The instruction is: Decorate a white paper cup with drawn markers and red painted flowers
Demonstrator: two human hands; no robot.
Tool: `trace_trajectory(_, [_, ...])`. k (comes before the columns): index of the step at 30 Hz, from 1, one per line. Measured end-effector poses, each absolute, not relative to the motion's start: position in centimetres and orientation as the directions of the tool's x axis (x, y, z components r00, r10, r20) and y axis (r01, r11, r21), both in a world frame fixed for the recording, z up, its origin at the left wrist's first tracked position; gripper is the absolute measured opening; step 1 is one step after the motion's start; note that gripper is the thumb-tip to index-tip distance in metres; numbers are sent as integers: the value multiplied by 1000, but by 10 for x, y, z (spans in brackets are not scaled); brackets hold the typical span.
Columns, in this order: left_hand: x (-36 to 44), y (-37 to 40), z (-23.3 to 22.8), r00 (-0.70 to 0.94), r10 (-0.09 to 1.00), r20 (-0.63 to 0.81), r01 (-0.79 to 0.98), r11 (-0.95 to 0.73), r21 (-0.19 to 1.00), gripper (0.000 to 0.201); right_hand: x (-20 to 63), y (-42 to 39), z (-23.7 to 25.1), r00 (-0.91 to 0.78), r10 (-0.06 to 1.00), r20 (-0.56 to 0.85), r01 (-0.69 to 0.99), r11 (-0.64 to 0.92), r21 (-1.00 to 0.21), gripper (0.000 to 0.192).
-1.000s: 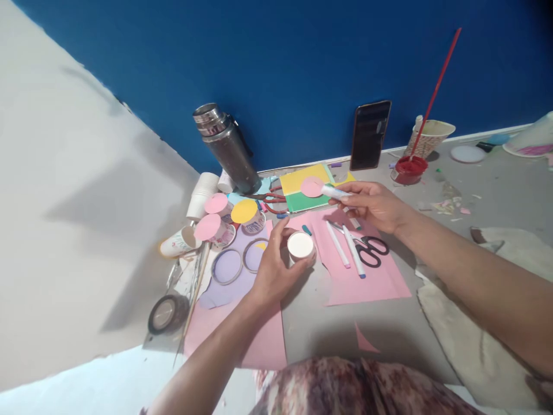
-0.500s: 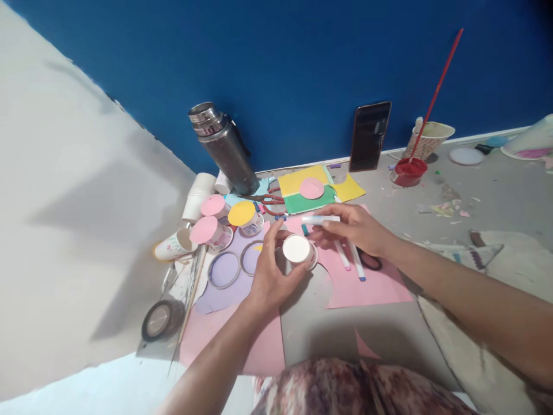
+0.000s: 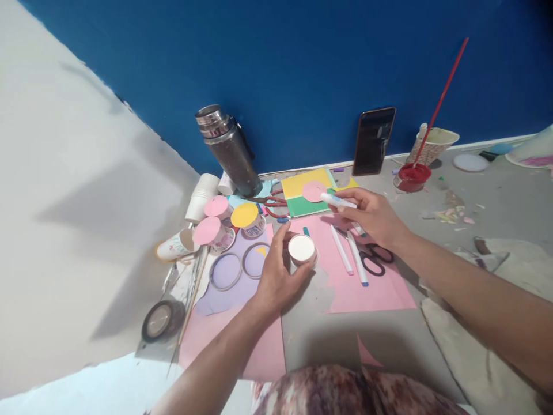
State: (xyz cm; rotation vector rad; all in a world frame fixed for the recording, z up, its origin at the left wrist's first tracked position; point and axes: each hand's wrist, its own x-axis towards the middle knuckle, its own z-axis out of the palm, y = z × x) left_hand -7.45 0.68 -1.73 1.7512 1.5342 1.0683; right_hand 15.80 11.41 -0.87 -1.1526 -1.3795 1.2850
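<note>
My left hand (image 3: 280, 266) is curled round a small white paper cup (image 3: 302, 248), thumb at the front and fingers behind. The cup's round white flat end faces up. Above the table to the right, my right hand (image 3: 367, 214) grips a slim white tube (image 3: 338, 200) with faint blue print, its tip pointing left. Just behind the tube tip, a pink paper circle (image 3: 314, 191) lies on a yellow and green packet (image 3: 298, 203). Under my right hand are two white markers (image 3: 357, 259) and black-handled scissors (image 3: 375, 262) on pink paper (image 3: 345, 300).
Cups topped with pink (image 3: 208, 231) and yellow (image 3: 244, 215) discs stand at left, near a cup stack (image 3: 202, 196) and steel flask (image 3: 231, 155). Two rings (image 3: 225, 271) lie on purple paper. A phone (image 3: 374, 141) leans on the wall beside a red paint jar (image 3: 412, 176).
My right hand has moved right and slightly up with the white tube, away from the cup. More of the scissors shows. My left hand keeps its hold on the cup.
</note>
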Motion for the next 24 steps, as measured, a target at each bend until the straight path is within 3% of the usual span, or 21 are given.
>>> trace_trajectory(4, [-81, 2, -17, 73, 984, 160, 507, -175, 844, 108, 171, 131, -13, -74, 995, 67, 168, 79, -983, 33])
trace_trajectory(7, [-89, -4, -11, 89, 978, 188, 499, -208, 841, 107, 175, 135, -13, -50, 991, 125, 298, 135, -945, 27])
trace_trajectory(10, [-99, -12, 3, 30, 964, 265, 533, -240, 811, 84, 176, 135, -15, -74, 983, 169, 420, 185, -889, 24])
trace_trajectory(15, [-118, -28, 23, -185, 949, 254, 634, -82, 769, 25, 171, 132, -29, -134, 955, 265, 587, 292, -755, 25])
trace_trajectory(24, [-140, -40, 15, -382, 897, 222, 651, 91, 754, 21, 162, 124, -46, -303, 883, 360, 707, 461, -536, 38])
